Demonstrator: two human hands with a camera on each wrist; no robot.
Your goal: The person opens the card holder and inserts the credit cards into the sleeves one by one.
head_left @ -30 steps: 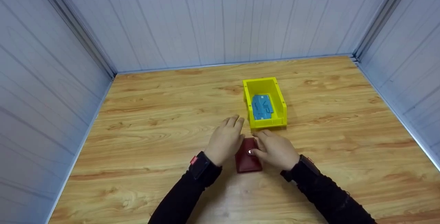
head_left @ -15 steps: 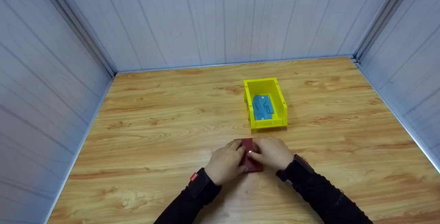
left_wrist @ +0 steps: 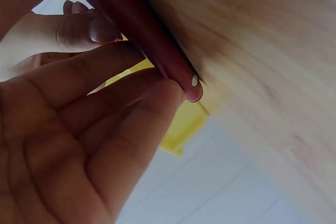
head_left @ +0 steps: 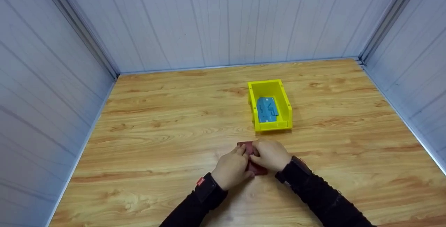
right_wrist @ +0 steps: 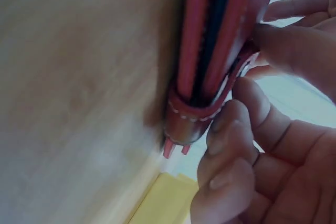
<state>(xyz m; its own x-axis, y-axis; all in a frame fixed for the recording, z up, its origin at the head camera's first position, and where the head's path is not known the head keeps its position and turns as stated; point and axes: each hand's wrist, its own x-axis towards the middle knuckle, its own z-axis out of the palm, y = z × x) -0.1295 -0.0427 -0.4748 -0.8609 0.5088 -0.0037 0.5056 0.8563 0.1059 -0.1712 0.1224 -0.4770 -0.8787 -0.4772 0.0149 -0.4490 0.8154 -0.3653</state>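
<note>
A dark red leather wallet (head_left: pixel 258 169) lies on the wooden table between both hands. My left hand (head_left: pixel 230 171) lies along its left side, its mostly straight fingertips touching the cover. In the left wrist view the wallet (left_wrist: pixel 142 30) shows its long side with metal studs, fingertips against it. My right hand (head_left: pixel 272 155) pinches the stitched closing strap (right_wrist: pixel 191 121) on the wallet's right side. That strap loops round the layered edge in the right wrist view. From the head view, the hands cover much of the wallet, including its snap.
Just beyond the hands stands a yellow open-front bin (head_left: pixel 273 126). Several blue cards (head_left: pixel 267 110) marked VIP lie in it. Pale panel walls (head_left: pixel 226 21) close off the table's back and both sides.
My left hand has come down and back from beside the bin onto the wallet's left side. The right hand has shifted slightly left, and its fingers now hide the snap.
</note>
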